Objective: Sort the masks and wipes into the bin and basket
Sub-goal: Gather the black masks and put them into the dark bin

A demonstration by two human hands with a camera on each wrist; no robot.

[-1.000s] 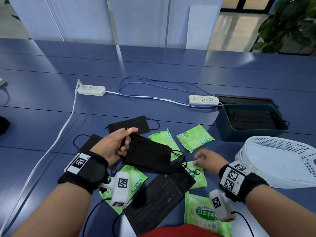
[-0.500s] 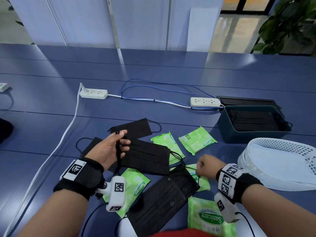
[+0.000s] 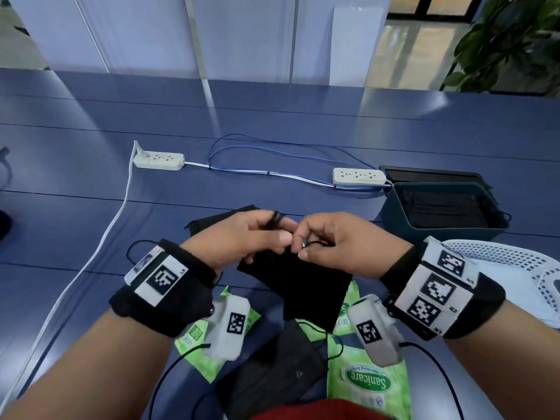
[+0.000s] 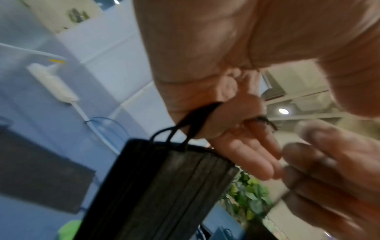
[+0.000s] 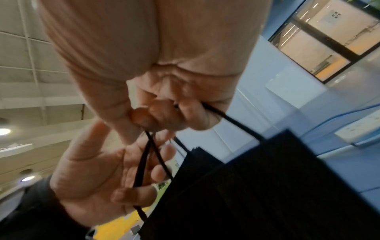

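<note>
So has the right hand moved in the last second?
Yes. The right hand has risen off the green wipe packs on the table, going left to meet the left hand at the black mask.

Both hands are raised close together above the table, fingertips nearly meeting; the left hand point(image 3: 242, 237) pinches black ear loops point(image 4: 180, 129), its fingers curled; the right hand point(image 3: 342, 244) pinches another loop.

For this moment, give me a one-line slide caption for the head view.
Both hands, left hand and right hand, pinch the ear loops of black masks above scattered wipe packs.
</note>
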